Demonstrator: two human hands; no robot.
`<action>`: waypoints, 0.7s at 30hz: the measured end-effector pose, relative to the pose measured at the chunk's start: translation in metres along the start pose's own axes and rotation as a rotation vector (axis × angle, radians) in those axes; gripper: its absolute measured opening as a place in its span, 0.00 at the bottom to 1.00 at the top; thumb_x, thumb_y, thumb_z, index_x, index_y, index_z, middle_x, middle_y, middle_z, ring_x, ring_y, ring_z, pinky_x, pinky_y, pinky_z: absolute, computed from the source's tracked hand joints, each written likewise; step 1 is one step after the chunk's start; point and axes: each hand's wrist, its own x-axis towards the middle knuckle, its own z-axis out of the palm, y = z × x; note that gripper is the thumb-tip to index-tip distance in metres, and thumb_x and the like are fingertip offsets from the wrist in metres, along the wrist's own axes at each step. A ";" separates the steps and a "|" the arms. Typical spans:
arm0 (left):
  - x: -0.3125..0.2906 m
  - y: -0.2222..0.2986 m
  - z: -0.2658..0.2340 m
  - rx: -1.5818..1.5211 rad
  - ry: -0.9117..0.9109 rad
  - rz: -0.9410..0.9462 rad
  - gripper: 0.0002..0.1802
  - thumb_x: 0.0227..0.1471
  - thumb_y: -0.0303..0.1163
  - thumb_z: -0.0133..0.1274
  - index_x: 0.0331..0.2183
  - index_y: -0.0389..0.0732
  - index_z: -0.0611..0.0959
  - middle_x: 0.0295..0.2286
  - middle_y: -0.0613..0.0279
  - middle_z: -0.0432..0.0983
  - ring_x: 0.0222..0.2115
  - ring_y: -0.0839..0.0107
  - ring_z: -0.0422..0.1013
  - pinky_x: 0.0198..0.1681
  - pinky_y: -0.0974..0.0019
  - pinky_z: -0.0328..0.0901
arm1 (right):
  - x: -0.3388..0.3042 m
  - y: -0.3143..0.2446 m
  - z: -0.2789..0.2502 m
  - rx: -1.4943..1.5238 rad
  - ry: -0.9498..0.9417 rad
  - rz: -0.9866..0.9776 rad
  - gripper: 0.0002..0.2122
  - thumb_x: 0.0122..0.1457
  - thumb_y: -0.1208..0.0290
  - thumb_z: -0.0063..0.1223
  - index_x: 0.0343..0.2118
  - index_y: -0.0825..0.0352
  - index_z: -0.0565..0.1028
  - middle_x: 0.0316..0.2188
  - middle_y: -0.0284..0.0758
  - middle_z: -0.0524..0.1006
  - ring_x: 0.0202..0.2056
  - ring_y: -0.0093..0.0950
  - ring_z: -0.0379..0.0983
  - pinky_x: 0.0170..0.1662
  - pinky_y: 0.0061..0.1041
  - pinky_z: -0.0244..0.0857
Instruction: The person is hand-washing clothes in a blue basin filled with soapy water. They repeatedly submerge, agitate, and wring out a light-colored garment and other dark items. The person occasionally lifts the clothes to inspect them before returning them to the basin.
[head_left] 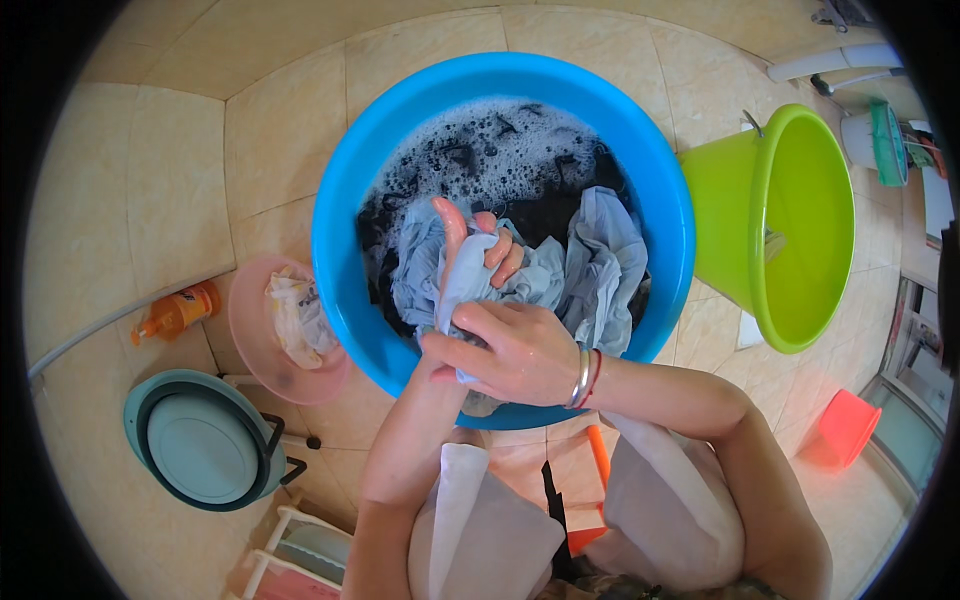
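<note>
Left hand [504, 254] above the blue basin [336, 240], fingers curled round pale blue cloth [468, 270], one digit pointing up past the fold. Right hand [525, 350] gripping the lower end of that fold at the left wrist; silver bangle [581, 378] and red cord [593, 380] on the right wrist. Cloth sits in the basin's near half: crumpled, thin-looking, greyish in its creases, one tall ruffled heap standing on the right side. Dark fabric [545, 218] lies beside and behind; white suds [480, 135] cover the far part. Left palm hidden under the fold; some right fingertips out of sight behind the left wrist. One piece of cloth or several: cannot tell. Water depth masked by suds and fabric. Pink basin [250, 335] at left, partly covered by the blue rim; whitish bunch [297, 318] inside, hard to identify.
</note>
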 end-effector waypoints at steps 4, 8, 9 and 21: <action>0.003 -0.003 0.001 0.081 0.131 0.026 0.37 0.51 0.72 0.29 0.18 0.47 0.71 0.12 0.68 0.58 0.15 0.75 0.54 0.19 0.73 0.52 | 0.004 0.007 0.010 0.007 0.059 0.005 0.11 0.49 0.62 0.60 0.25 0.60 0.68 0.26 0.29 0.64 0.22 0.21 0.69 0.21 0.22 0.65; -0.002 -0.007 0.009 0.174 0.300 0.096 0.35 0.54 0.69 0.30 0.17 0.48 0.68 0.12 0.68 0.58 0.15 0.75 0.55 0.20 0.73 0.52 | 0.004 0.013 0.017 -0.010 0.124 0.007 0.13 0.49 0.60 0.60 0.21 0.60 0.67 0.23 0.29 0.63 0.19 0.21 0.68 0.20 0.22 0.64; -0.002 -0.008 0.007 0.155 0.290 0.104 0.35 0.55 0.68 0.30 0.17 0.48 0.68 0.12 0.69 0.58 0.15 0.75 0.55 0.20 0.73 0.52 | 0.004 0.013 0.017 -0.009 0.131 0.007 0.14 0.49 0.60 0.61 0.20 0.60 0.67 0.23 0.28 0.63 0.19 0.21 0.68 0.19 0.22 0.64; 0.000 -0.007 0.016 -0.064 0.396 0.028 0.25 0.57 0.61 0.40 0.25 0.49 0.73 0.15 0.68 0.61 0.18 0.73 0.58 0.20 0.71 0.55 | -0.010 0.018 0.002 0.179 0.138 0.159 0.15 0.47 0.74 0.61 0.39 0.63 0.73 0.30 0.33 0.70 0.25 0.29 0.74 0.26 0.26 0.69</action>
